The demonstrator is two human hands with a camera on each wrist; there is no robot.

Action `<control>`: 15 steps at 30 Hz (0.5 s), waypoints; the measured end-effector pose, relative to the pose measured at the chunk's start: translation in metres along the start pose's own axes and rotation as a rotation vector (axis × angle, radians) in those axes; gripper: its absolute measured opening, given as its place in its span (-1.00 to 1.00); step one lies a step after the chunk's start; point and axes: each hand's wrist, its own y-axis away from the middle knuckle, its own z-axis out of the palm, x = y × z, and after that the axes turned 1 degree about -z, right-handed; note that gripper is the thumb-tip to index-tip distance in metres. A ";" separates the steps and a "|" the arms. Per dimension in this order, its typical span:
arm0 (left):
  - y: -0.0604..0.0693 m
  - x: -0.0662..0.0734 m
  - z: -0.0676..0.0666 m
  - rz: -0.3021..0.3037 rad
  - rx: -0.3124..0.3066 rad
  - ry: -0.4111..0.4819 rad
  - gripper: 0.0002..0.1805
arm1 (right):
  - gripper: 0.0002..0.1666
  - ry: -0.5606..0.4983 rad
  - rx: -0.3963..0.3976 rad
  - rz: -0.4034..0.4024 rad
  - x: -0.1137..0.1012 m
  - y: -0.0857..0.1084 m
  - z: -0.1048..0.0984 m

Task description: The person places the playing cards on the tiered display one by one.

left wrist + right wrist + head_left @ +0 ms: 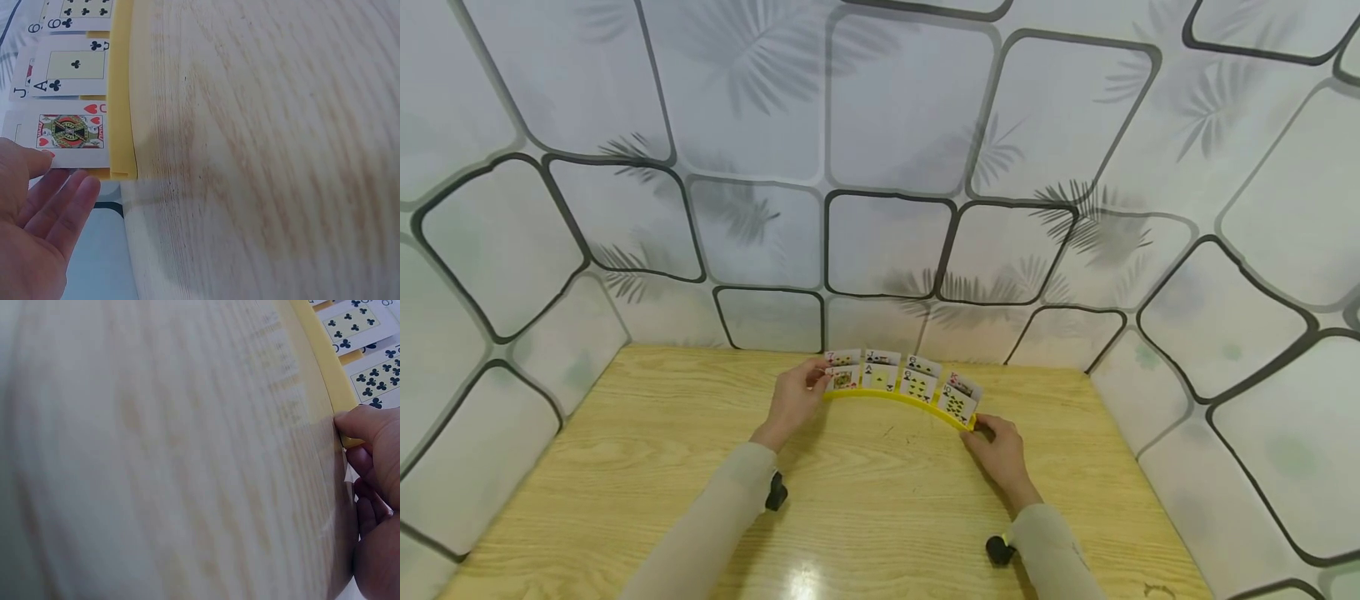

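Observation:
A curved yellow playing-card holder (883,393) stands on the wooden table, with playing cards upright in two rows. At its left end, my left hand (795,395) pinches the edge of a heart court card (70,132). Its thumb lies over the card's face and the other fingers curve beside the holder's end. An ace of clubs (878,377) stands beside that card, then more club cards, with a ten of clubs (957,406) at the right. My right hand (1000,454) pinches the holder's right end between thumb and fingers. Back-row cards are partly hidden.
The light wooden table (880,500) meets a patterned wall covering (887,242) just behind the cards. Similar covering rises along both sides. Dark wrist devices are visible at the left (777,492) and right (999,550) sleeves.

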 end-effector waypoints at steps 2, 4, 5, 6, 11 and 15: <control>0.001 0.000 -0.001 0.015 0.010 -0.005 -0.77 | -0.46 0.007 -0.004 -0.004 -0.001 0.000 0.000; 0.004 -0.002 -0.003 0.027 0.016 0.003 -0.77 | -0.45 0.003 -0.014 0.002 -0.001 0.001 0.000; 0.005 -0.003 -0.004 0.030 0.016 0.008 -0.77 | -0.44 -0.001 -0.021 0.009 -0.002 0.002 -0.001; 0.006 -0.003 -0.004 0.034 0.018 0.014 -0.77 | -0.44 -0.006 -0.029 0.016 -0.002 0.002 -0.002; 0.013 -0.009 -0.013 0.037 0.001 0.009 -0.74 | -0.42 -0.047 -0.079 0.063 -0.004 0.002 -0.015; 0.014 -0.015 -0.025 0.039 -0.002 -0.021 -0.73 | -0.49 -0.008 -0.096 0.059 -0.007 -0.001 -0.037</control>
